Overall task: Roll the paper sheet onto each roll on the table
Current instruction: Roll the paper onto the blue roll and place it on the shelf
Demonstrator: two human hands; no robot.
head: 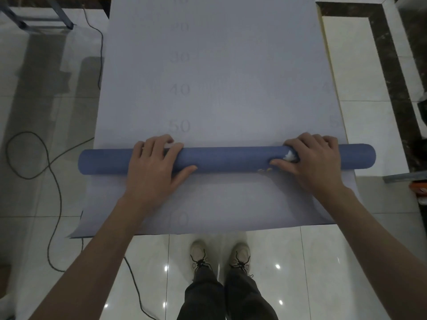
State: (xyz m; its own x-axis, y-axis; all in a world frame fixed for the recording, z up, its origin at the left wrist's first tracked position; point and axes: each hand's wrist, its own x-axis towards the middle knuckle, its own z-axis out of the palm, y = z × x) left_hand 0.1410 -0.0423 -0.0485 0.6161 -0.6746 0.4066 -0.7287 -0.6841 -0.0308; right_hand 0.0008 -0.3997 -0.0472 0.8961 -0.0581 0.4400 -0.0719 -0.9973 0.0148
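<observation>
I count one blue roll point(231, 159), one paper sheet point(215, 72), two hands, left point(157, 167) and right point(316, 158), two shoes point(199, 252) on the floor, and one black cable point(53, 181).

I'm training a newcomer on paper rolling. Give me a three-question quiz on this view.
1. True or false: both hands rest on the blue roll.
2. Which printed number shows on the paper sheet just beyond the left hand: A) 20 B) 50 C) 90?
3. What white thing shows under the right hand?

Key: 1 true; 2 B; 3 a small crumpled white bit, unclear what.
</observation>
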